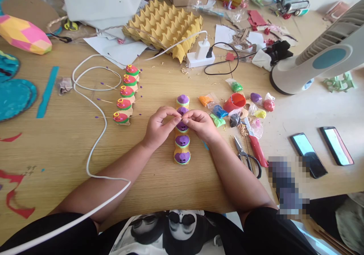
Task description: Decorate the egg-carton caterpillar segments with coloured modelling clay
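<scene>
A caterpillar made of egg-carton cups [182, 148] lies on the wooden table in front of me, each cup topped with purple and green clay. My left hand [159, 126] and my right hand [202, 123] meet over its second and third cups, fingertips pinched together on a small piece of purple clay [182, 111] on top of a cup. A second caterpillar [125, 95] with red and green clay tops and thin purple-tipped sticks lies to the left.
Small bags of coloured clay [257, 107] and a red cup [234, 102] lie to the right, with scissors [247, 157], a red craft knife [256, 143] and two phones [308, 154]. A fan [321, 54], yellow egg tray [165, 23], charger and white cable [93, 133] are around.
</scene>
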{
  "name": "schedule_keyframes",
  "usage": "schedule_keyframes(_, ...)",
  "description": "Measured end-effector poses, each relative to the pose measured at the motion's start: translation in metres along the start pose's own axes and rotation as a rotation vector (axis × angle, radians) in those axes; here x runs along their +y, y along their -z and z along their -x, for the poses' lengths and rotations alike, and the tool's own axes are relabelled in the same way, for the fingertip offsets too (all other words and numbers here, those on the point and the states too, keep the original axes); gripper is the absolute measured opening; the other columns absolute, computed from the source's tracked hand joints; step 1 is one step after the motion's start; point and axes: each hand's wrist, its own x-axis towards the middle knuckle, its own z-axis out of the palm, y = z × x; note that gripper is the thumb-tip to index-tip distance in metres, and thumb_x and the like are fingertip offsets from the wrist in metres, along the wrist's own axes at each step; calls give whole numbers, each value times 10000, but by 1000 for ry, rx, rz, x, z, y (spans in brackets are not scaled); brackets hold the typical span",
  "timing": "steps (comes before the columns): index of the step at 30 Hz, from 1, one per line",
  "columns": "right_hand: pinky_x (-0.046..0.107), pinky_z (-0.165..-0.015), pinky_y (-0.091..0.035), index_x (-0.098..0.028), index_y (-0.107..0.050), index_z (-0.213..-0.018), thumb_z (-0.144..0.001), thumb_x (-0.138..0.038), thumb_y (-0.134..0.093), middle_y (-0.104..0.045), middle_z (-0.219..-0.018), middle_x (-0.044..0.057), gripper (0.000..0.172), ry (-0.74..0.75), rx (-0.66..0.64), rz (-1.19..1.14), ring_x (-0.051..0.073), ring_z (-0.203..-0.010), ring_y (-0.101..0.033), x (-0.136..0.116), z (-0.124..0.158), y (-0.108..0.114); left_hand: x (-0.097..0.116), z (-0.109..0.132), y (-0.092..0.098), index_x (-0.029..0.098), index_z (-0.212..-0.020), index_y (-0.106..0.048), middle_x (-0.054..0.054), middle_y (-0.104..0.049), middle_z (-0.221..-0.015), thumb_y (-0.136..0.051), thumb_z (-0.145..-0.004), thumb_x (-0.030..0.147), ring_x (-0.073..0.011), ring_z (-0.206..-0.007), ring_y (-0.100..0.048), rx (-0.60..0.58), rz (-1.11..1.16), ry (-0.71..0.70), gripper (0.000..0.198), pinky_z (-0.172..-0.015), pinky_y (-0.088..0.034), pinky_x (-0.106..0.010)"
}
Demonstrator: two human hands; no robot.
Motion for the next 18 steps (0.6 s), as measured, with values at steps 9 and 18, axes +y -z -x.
schedule_keyframes(9,241,-667,-477,-180,-706,-809,-699,-462,-874,-670,-752,-8,347,19,44,3,96,-671,-566,-2,1,-2,1,1,1,227,-901,-687,-37,-701,-949,-687,-925,395,-187,-963,-659,8,-5,7,169,-937,-527,-363)
schedule_keyframes(18,246,-516,-296,-183,-712,-850,-838,-443,-733,-476,-573,-57,261,150,388,459,88,-527,-365,-2,-2,-2,-3,-2,0,224,-1028,-726,-51,-729,-1057,-622,-969,373,-196,-1048,-662,107,-180,21,191,-997,-511,-357)
